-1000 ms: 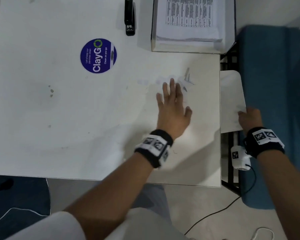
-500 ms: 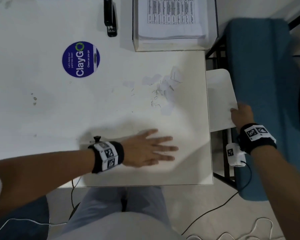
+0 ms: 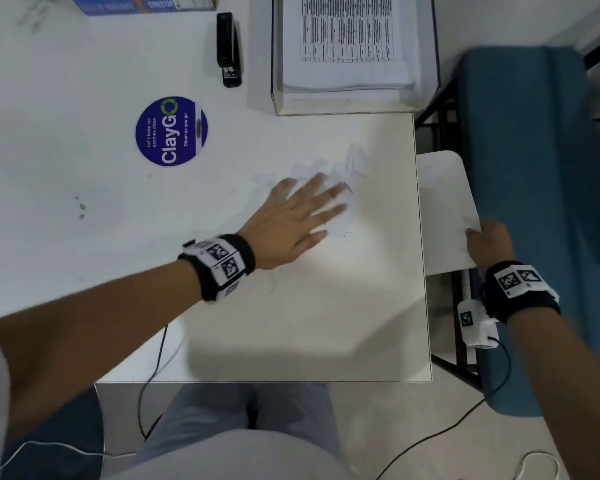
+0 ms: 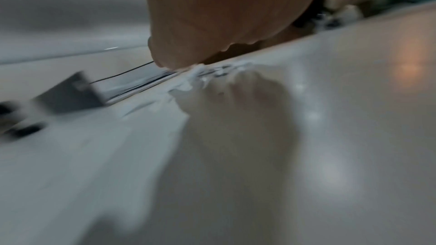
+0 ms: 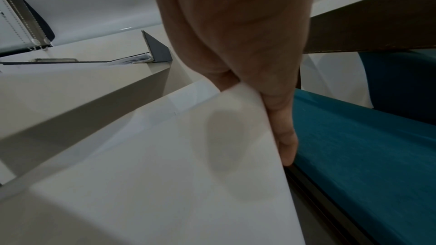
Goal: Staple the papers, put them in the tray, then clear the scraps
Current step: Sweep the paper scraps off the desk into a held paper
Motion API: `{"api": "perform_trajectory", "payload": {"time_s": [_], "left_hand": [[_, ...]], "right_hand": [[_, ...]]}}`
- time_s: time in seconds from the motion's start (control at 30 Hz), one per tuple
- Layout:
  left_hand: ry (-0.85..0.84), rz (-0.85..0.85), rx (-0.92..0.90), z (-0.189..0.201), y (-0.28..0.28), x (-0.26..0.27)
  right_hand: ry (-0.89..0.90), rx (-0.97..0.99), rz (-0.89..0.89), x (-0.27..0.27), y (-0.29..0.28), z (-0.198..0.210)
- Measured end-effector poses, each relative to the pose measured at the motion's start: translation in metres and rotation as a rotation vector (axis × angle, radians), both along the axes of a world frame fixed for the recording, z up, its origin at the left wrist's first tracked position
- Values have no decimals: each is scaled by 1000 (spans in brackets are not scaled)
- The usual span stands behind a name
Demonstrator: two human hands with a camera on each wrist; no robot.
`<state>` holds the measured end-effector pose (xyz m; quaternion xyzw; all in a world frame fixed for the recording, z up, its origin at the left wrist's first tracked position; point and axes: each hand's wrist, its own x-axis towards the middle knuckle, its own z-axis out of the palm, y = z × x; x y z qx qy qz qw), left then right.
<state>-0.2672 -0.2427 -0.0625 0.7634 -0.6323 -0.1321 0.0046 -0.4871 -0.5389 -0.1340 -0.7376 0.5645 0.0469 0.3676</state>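
A loose heap of white paper scraps (image 3: 352, 168) lies on the white table (image 3: 84, 254) near its right edge. My left hand (image 3: 302, 211) lies flat on the table with straight, spread fingers, its fingertips on the scraps (image 4: 195, 79). My right hand (image 3: 489, 242) pinches a blank white sheet (image 3: 444, 209) held just past the table's right edge, below the tabletop; in the right wrist view the thumb shows through the sheet (image 5: 165, 156). The tray (image 3: 357, 110) at the back right holds a stack of printed papers (image 3: 347, 39). The black stapler (image 3: 227, 50) lies left of it.
A round blue ClayGo sticker (image 3: 171, 130) is on the table left of the scraps. A teal upholstered chair (image 3: 534, 202) stands to the right of the table. A blue box (image 3: 142, 3) sits at the back edge. Cables (image 3: 430, 441) run over the floor.
My left hand swept back toward me, then reached forward again, and now rests its fingers on the scraps. The right hand has kept hold of the sheet beside the table edge.
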Motion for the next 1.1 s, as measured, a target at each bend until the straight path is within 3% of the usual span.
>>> {"api": "perform_trajectory", "payload": {"time_s": [0.1, 0.17, 0.23, 0.5, 0.67, 0.77, 0.93, 1.1], "left_hand": [[121, 598, -105, 0, 31, 9], [225, 970, -81, -7, 42, 9], [266, 1105, -12, -13, 32, 2], [391, 901, 0, -9, -84, -78], [443, 769, 32, -5, -111, -110], [436, 731, -32, -1, -106, -102], [421, 878, -64, -4, -111, -50], [386, 773, 16, -12, -139, -50]], "right_hand": [[-2, 16, -29, 4, 1, 2], [-39, 35, -58, 8, 3, 4], [-59, 37, -74, 12, 6, 8], [-55, 2, -59, 23, 19, 17], [-68, -13, -50, 24, 20, 22], [-59, -24, -47, 23, 19, 25], [-66, -43, -35, 20, 17, 30], [-55, -48, -4, 19, 14, 31]]}}
